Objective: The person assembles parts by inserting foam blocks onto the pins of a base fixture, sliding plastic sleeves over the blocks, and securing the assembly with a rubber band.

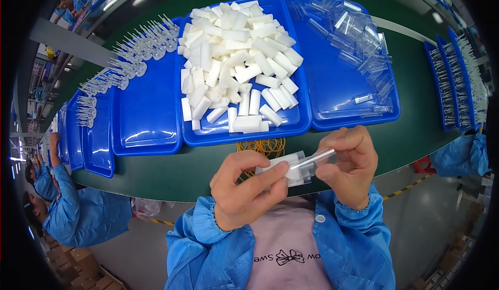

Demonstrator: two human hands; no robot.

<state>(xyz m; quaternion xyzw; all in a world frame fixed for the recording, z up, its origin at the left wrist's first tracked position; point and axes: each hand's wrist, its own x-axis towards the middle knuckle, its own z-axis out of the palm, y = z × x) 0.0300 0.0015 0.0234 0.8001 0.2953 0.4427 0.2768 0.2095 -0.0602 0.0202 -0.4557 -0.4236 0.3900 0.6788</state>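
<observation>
Just in front of my body, my left hand (244, 188) is closed around a white foam-like piece (294, 172) with clear plastic about its edges. How many pieces lie under those fingers is hidden. A clear plastic tube (319, 157) points out from the white piece toward the right. Its right end is pinched between the thumb and fingers of my right hand (354, 161). Beyond my hands stands a blue tray (218, 135) heaped with white cylinders (236, 56). The blue tray (332, 116) to its right holds loose clear tubes (358, 40).
Yellow rubber bands (267, 145) lie on the green table (208, 168) behind my hands. Leftward are blue trays (145, 113) with rows of clear, thin-stemmed pieces (150, 40). Filled blue racks (449, 82) stand far right. Co-workers in blue (88, 212) sit at the left.
</observation>
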